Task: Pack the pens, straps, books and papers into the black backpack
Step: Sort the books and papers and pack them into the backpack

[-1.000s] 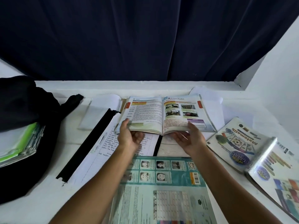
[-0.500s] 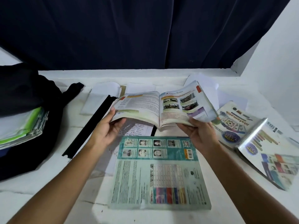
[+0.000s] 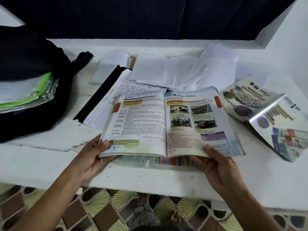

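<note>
An open textbook [image 3: 168, 124] with printed text and photos is held above the table near its front edge. My left hand [image 3: 93, 155] grips its lower left corner, thumb on the page. My right hand [image 3: 218, 164] grips its lower right edge. Under it lies another book [image 3: 166, 161], mostly hidden, only its colourful near strip showing. The black backpack [image 3: 33, 77] lies open at the left with papers and a green folder [image 3: 31, 92] inside. A black strap [image 3: 100, 92] lies diagonally beside it. Loose papers [image 3: 166, 70] are spread behind the book.
A maths book [image 3: 270, 120] lies open, cover up, at the right. The white table [image 3: 150, 179] ends just below my hands, with patterned floor [image 3: 103, 202] and feet beneath. A dark curtain [image 3: 150, 15] hangs behind, and a white wall stands at the right.
Both hands lifted the open textbook off the papers and brought it toward me, over the teal-backed book. The view has tilted down, so the table's front edge and the floor show.
</note>
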A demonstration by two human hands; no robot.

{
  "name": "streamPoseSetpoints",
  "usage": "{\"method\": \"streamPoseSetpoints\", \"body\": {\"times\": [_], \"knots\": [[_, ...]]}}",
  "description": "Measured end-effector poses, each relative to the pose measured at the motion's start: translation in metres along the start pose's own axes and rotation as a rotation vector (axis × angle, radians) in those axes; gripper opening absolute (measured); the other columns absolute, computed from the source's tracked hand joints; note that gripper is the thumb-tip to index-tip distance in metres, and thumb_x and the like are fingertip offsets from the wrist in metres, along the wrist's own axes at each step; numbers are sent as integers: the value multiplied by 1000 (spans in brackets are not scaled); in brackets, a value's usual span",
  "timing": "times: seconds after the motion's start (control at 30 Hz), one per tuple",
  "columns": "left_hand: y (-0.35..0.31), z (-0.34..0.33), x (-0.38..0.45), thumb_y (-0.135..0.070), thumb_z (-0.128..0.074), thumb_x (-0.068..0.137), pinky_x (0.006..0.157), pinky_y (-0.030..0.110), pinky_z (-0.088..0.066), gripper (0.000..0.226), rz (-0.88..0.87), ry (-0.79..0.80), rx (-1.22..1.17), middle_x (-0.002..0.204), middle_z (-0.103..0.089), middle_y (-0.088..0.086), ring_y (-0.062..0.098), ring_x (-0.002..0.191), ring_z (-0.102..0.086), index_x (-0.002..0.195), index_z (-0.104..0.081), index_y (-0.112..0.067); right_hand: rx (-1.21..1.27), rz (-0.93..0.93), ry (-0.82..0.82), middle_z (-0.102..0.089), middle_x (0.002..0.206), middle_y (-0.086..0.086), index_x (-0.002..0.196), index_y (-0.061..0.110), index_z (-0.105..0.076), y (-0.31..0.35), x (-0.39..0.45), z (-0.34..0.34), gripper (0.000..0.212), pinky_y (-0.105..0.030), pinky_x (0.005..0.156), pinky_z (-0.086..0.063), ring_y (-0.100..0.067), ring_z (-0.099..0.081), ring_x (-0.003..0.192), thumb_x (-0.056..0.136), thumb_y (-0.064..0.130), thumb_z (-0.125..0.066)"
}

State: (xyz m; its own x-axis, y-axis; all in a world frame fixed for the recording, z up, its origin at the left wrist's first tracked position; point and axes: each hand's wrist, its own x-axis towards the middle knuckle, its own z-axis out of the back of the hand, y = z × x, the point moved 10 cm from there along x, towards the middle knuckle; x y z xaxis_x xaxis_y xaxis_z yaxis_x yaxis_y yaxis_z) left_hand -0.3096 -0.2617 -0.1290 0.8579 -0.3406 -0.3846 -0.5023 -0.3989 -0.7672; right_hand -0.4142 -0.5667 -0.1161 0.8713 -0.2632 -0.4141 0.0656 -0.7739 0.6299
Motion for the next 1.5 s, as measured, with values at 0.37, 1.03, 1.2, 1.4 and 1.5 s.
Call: {"method": "streamPoseSetpoints", "body": {"times": [0.37, 1.03, 1.2, 1.4, 1.5], "knots": [[5, 9, -9, -46, -82, 61, 57, 39, -61, 55, 125, -171, 291, 102, -74, 15, 25, 82, -74, 102, -72, -11, -42, -152, -101, -69, 111, -25, 130, 2, -52, -10, -15, 13, 47, -40, 61, -61, -39, -71, 91, 84, 6, -58], [-91, -116, 51, -61, -55, 87, 82, 36, -48, 54, -460, -18, 1956, 113, -62, 5, 25, 107, -57, 116, -61, -17, -1488, 449, -39, -38, 150, -2, 147, 17, -38, 88, 4, -48, 70, -34, 111, -29, -20, -32, 139, 85, 17, -71], [-59, -152, 102, -60, -54, 90, 110, 46, -35, 62, -511, 230, 1975, 149, -41, 2, 23, 139, -29, 140, -46, -24, -1853, 658, 220, -46, 147, -4, 135, 13, -55, 64, 65, -115, 40, -26, 107, -29, -18, -40, 135, 95, 18, -57], [-41, -141, 145, -89, -17, 74, 120, 51, -8, 96, -458, 325, 2052, 163, -11, 3, 22, 151, -5, 153, -22, -34, -2064, 591, 420, -47, 148, -6, 140, 18, -51, 43, 134, -132, 40, -37, 112, -36, -20, -41, 137, 102, 27, -42], [-51, -141, 150, -89, -22, 74, 116, 38, -27, 93, -505, 384, 1982, 155, -36, -1, 18, 144, -30, 147, -39, -33, -2101, 614, 425, -64, 130, -1, 129, 21, -62, 45, 137, -132, 34, -36, 100, -48, -18, -59, 117, 99, 31, -49]]}}
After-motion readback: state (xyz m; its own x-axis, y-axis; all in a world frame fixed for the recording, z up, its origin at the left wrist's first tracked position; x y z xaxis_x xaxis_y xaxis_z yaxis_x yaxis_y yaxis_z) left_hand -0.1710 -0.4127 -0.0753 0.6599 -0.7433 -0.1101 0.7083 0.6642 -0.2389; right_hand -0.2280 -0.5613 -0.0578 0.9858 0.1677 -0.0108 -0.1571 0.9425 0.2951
